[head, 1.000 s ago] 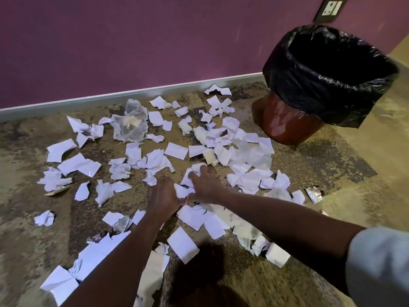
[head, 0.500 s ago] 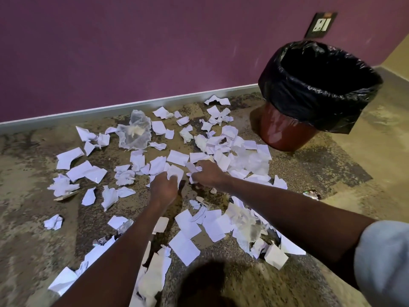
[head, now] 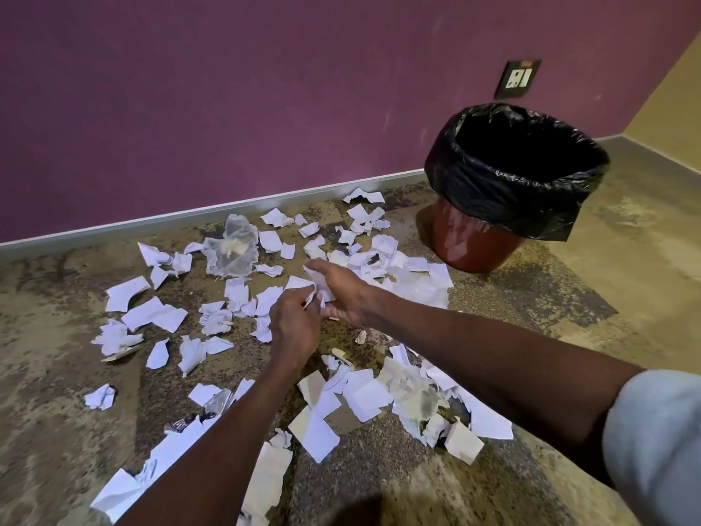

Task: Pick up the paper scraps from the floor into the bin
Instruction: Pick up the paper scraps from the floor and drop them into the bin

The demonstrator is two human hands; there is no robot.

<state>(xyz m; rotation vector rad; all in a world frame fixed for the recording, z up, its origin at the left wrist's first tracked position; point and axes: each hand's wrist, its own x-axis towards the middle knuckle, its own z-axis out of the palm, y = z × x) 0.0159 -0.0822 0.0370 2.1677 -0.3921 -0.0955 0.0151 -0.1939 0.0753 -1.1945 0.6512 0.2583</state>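
- Left hand (head: pixel 294 328) and right hand (head: pixel 343 288) meet, both pinching a crumpled white paper wad (head: pixel 318 288).
- Torn white paper scraps (head: pixel 151 315) litter the mottled floor (head: pixel 626 305).
- The black-lined red bin (head: pixel 508 184) stands beyond.

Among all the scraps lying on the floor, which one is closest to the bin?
The white scrap beside the baseboard, just left of the bin. It lies farthest back; the other scraps lie nearer the person.

A matte purple wall (head: pixel 227 89) meets a mottled tan-and-dark speckled floor (head: pixel 626 290) along a pale grey skirting board (head: pixel 189 218); a black-framed wall socket (head: pixel 517 79) sits near the beige side wall (head: pixel 675 100)
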